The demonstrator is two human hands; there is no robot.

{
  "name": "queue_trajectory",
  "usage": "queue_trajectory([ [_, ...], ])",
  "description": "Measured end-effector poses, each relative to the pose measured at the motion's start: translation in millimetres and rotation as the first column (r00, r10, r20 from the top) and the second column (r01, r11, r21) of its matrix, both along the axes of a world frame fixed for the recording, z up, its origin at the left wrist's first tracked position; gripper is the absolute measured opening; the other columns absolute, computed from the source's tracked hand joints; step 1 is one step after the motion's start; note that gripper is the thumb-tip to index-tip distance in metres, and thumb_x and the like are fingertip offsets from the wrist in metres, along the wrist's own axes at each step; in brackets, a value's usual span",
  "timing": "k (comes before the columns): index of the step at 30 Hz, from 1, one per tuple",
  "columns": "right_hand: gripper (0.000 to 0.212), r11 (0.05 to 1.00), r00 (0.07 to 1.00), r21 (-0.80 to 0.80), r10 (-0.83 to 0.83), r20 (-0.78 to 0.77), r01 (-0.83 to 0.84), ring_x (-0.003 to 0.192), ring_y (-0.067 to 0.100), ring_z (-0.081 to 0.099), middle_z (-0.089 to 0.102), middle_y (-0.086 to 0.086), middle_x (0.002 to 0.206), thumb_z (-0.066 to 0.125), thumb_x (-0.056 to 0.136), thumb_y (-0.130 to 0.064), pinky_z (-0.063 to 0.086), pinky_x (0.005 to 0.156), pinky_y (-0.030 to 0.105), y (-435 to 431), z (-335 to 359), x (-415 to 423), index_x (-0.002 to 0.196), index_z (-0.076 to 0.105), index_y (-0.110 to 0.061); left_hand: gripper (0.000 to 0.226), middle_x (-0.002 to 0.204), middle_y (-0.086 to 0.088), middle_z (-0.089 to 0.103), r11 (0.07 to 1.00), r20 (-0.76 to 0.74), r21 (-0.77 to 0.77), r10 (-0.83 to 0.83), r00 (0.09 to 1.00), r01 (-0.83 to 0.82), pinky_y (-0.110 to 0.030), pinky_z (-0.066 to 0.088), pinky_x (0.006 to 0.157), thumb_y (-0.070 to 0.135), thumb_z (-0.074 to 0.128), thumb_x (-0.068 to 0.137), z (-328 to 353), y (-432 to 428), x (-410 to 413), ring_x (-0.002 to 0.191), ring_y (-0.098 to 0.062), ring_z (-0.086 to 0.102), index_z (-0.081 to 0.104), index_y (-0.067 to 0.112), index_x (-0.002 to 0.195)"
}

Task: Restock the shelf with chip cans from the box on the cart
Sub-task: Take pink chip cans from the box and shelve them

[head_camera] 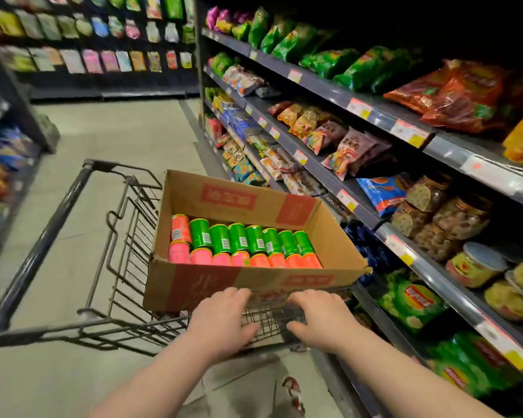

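An open cardboard box rests on the right part of a metal wire cart. Inside lie several chip cans on their sides: a far row of mostly green cans and a near row of pink and orange cans. My left hand and my right hand both lie on the near wire end of the cart just below the box's front wall, fingers curled over the wire. The shelf unit runs along the right side of the aisle.
The shelves on the right hold snack bags, green chip bags low down and plastic jars. Another shelf unit lines the left side. Hanging packets fill the far wall. Open tiled floor lies ahead of the cart.
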State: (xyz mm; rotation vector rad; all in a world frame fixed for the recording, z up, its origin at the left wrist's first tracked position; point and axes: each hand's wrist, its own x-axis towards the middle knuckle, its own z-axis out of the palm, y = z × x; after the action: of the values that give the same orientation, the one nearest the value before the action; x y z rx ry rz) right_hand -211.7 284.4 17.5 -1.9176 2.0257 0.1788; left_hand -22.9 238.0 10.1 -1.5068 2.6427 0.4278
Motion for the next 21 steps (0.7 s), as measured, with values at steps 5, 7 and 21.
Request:
queue_trajectory([
  [5,0.051,0.997,0.998,-0.071,0.043,0.055,-0.039,0.124,0.023,0.048,0.053,-0.002,0.134,0.053,0.086,-0.047,0.038,0.104,0.04,-56,0,4,0.133,0.046,-0.03,0.057,0.135,0.004,0.048,0.997,-0.044,-0.043,0.061,0.997,-0.063,-0.034,0.04,0.099,0.053,0.049,0.087,8,-39,10,0.123,-0.019,0.047,0.038,0.026,0.137],
  [7,0.048,0.996,0.995,-0.074,0.056,0.076,-0.051,0.12,0.023,0.05,0.055,-0.001,0.13,0.054,0.085,-0.047,0.04,0.101,0.04,-79,-1,2,0.129,0.049,-0.029,0.056,0.136,0.004,0.048,0.995,-0.052,-0.057,0.081,0.995,-0.084,-0.033,0.039,0.101,0.052,0.049,0.088,9,-55,12,0.124,-0.018,0.046,0.039,0.026,0.137],
  [21,0.052,0.969,0.985,0.196,0.127,0.116,-0.148,0.126,0.026,0.048,0.049,0.003,0.138,0.053,0.085,-0.04,0.042,0.101,0.038,-247,-69,-26,0.134,0.046,-0.026,0.055,0.137,0.003,0.046,0.967,0.174,0.143,0.186,0.967,-0.211,-0.034,0.041,0.097,0.05,0.051,0.088,-17,-193,-8,0.125,-0.019,0.046,0.041,0.025,0.136],
])
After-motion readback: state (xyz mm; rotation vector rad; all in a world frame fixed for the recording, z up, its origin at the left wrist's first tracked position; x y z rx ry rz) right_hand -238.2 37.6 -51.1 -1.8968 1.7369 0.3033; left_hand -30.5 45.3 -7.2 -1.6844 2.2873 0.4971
